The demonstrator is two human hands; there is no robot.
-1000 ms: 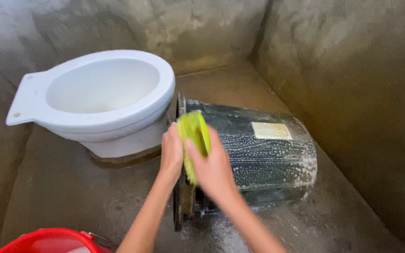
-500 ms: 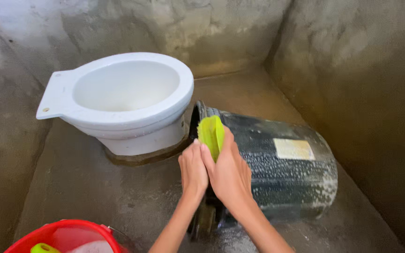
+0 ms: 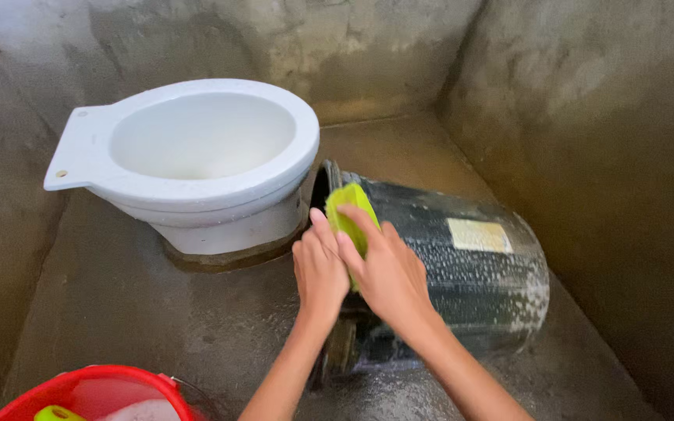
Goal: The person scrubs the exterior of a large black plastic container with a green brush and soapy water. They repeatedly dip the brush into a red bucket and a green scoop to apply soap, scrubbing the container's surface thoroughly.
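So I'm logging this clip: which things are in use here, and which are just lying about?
In use:
right hand
left hand
green brush
soapy black bin, lying on its side

Lying about:
white toilet bowl
red bucket

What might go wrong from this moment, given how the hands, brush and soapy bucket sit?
The dark bucket lies on its side on the wet concrete floor with suds on its wall, so it may roll or slide under pressure. Both the left hand and right hand crowd the green brush at the rim, so a slip might scrape fingers. The toilet bowl sits close; soapy splashes may reach it.
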